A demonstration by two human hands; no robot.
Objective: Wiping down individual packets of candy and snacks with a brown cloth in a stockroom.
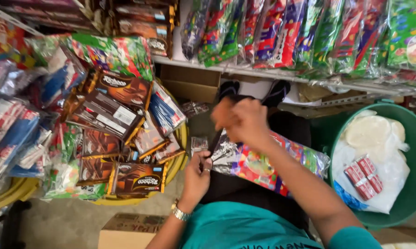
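Your left hand is closed in a pinch on the near-left corner of the colourful snack packet that lies across your lap; thumb and fingers are bunched tight on the plastic edge, and there is a ring on one finger and a metal watch at the wrist. Your right hand is raised just above the far end of that same packet, fingers curled in, but it is motion-blurred, so I cannot tell whether it grips the film or only hovers over it.

Taking the packet as your landmark: well to its left, a yellow basin holds a heap of brown chocolate wafer boxes, with more bagged sweets piled beyond it. Just left of the packet, a small clear sachet lies on the floor. Beyond the packet, a cardboard box sits under the shelf, and hanging rows of bright packets run above it. Right of the packet, touching its end, stands a green tub lined with a white bag and holding two small red packs.

By my judgement the packet is light, soft and floppy, its film slick and crinkly, and its contents probably crushable. Hold it by the sealed edges or corners, as your left hand does, rather than squeezing the middle; a two-point grip at opposite ends should stop it sagging or sliding off your lap.
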